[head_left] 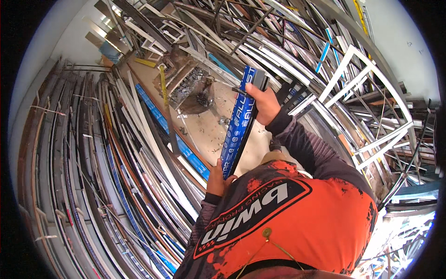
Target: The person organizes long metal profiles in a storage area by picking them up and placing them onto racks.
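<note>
Item: long blue-wrapped metal profile [238,122], held tilted above the floor [211,128]. Right hand [264,104] clenched around its upper end; left hand [216,178] grasping its lower end. Surroundings: stacked frame lengths [107,176] along the floor's left edge, white frames [367,107] at right. Container: bin [190,88] near the floor's far edge, holding metal shavings.

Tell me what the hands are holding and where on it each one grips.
Both hands hold one long blue-wrapped metal profile. The left hand grips its lower end, near the body; the right hand grips it near the upper end.
</note>
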Tool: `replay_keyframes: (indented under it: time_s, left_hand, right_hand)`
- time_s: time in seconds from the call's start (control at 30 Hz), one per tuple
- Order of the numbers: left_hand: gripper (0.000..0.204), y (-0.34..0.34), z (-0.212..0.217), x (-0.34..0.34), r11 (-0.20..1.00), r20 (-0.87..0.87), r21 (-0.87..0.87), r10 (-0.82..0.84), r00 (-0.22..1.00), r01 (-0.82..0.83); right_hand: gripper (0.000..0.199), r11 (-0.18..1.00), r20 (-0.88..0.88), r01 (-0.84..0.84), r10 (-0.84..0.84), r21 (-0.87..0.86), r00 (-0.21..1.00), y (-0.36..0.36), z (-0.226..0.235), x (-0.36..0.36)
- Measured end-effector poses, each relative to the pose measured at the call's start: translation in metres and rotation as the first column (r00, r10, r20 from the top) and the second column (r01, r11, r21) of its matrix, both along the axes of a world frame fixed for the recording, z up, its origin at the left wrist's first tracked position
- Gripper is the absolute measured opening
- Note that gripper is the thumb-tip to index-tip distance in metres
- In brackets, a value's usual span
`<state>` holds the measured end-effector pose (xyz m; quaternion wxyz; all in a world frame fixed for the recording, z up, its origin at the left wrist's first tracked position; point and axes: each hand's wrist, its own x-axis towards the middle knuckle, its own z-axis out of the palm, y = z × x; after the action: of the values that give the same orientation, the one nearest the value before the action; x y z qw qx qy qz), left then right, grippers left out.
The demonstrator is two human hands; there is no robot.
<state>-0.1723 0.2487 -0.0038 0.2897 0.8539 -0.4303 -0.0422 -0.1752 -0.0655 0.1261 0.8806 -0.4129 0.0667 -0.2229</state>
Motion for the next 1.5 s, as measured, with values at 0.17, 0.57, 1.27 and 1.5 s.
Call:
replay_keyframes:
  time_s: [0.17,0.57,1.27,1.5]
  left_hand:
    - [0.093,0.013,-0.026,0.001,0.998,0.096,-0.026,-0.057,0.994,0.06]
    - [0.022,-0.117,0.205,0.021,0.821,0.201,-0.552,-0.034,0.979,0.142]
    - [0.012,-0.096,0.181,0.019,0.787,-0.123,-0.601,0.079,0.989,-0.138]
    - [0.014,-0.088,0.168,0.015,0.741,-0.093,-0.646,0.161,0.983,-0.182]
  right_hand:
    - [0.028,0.997,-0.002,0.003,-0.003,0.081,1.0,0.006,-0.007,-0.011]
    - [0.046,0.891,-0.005,0.046,-0.055,-0.451,0.998,0.052,-0.008,-0.033]
    - [0.055,0.848,-0.116,0.078,-0.162,-0.525,0.98,0.093,-0.003,-0.044]
    - [0.055,0.812,-0.054,0.122,-0.185,-0.572,0.981,0.109,0.001,-0.038]
